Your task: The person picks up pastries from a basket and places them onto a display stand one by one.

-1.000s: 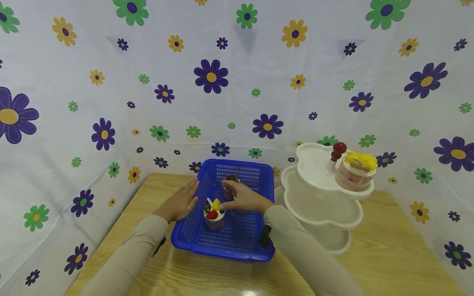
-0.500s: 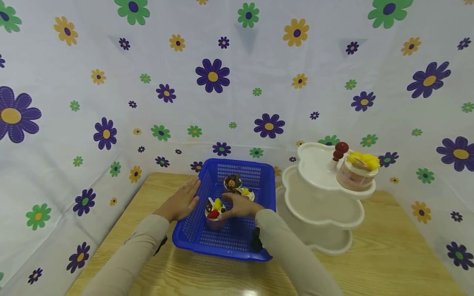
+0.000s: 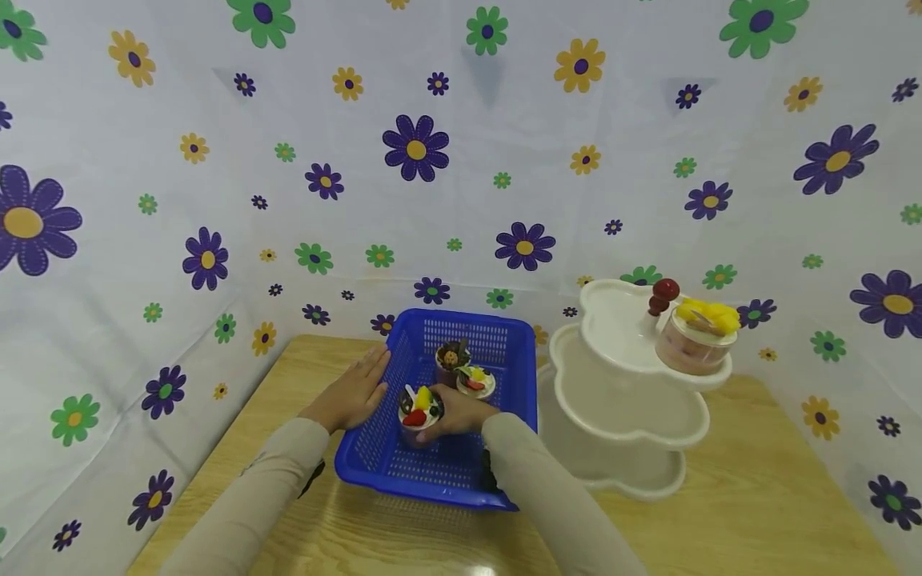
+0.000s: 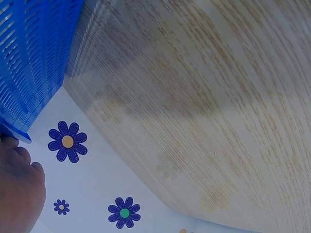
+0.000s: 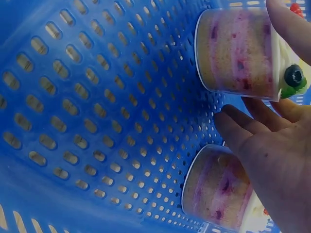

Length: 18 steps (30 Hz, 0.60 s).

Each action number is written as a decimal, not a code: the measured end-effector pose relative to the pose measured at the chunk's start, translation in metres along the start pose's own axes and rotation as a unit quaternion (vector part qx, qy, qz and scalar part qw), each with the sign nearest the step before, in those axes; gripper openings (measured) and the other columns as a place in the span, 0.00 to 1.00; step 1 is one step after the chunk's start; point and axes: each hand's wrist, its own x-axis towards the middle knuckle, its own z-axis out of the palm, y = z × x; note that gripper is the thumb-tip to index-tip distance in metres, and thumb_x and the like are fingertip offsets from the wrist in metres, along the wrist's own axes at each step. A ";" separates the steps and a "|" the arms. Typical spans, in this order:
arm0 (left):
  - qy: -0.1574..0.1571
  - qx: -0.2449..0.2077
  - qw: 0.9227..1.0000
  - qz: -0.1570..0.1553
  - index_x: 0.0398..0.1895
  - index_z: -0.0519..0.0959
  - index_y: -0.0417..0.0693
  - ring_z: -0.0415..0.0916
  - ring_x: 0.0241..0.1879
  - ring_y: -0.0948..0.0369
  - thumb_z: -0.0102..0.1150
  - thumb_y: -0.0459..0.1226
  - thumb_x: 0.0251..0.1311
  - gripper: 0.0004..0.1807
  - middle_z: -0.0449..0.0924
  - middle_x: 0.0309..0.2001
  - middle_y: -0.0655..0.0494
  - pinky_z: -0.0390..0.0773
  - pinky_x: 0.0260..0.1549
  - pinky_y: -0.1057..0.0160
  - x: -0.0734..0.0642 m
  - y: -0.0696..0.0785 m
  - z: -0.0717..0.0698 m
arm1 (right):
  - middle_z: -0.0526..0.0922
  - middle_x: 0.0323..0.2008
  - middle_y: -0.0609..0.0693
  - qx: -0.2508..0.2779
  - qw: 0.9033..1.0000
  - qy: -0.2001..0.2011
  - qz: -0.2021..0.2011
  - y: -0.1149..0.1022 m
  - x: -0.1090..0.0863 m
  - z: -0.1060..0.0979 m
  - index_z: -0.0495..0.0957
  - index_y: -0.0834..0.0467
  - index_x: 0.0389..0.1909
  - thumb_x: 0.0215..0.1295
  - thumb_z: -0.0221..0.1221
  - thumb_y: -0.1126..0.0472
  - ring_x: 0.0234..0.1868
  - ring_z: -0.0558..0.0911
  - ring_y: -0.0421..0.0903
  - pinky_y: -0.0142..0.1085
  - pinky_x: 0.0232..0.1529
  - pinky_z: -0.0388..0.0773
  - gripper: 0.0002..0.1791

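My right hand (image 3: pixel 464 412) is wrapped round a clear cake cup (image 3: pixel 420 410) topped with fruit, which stands in a blue plastic basket (image 3: pixel 439 494). In the right wrist view, the thumb lies across the upper side of this layered cup (image 5: pixel 238 53) and the fingers curl along its lower side. Just behind stand another fruit-topped cake cup (image 3: pixel 477 384) and a chocolate-topped cup (image 3: pixel 451 357). My left hand (image 3: pixel 350 396) rests on the basket's left rim with straight fingers. Only part of the left hand (image 4: pixel 19 187) shows in the left wrist view.
Right of the basket stands a white three-tier stand (image 3: pixel 627 392) with scalloped trays and a dark red knob (image 3: pixel 665 290). A cake cup with yellow topping (image 3: pixel 695 340) sits on its top tier. A flowered cloth backs the wooden table (image 3: pixel 763 480).
The right hand has moved from over the rear cups toward the front-left fruit cup and closed round it, uncovering the two rear cups. The left hand stays at the rim.
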 end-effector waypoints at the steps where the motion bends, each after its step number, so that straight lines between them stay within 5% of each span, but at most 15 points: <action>1: 0.003 -0.004 1.000 0.000 0.74 0.46 0.35 0.40 0.74 0.43 0.35 0.41 0.73 0.32 0.43 0.75 0.40 0.46 0.70 0.41 0.000 0.000 -0.001 | 0.73 0.61 0.55 0.003 1.000 -0.001 -0.003 -0.001 0.001 0.000 0.60 0.59 0.69 0.48 0.73 0.51 0.61 0.72 0.52 0.52 0.67 0.63 0.48; 18: 0.029 0.007 0.999 0.023 0.72 0.51 0.29 0.46 0.72 0.39 0.37 0.38 0.71 0.30 0.49 0.73 0.34 0.51 0.67 0.38 0.000 0.003 -0.003 | 0.76 0.57 0.55 0.000 0.999 0.022 -0.026 -0.001 0.001 -0.007 0.64 0.61 0.66 0.49 0.72 0.49 0.57 0.75 0.52 0.50 0.63 0.68 0.45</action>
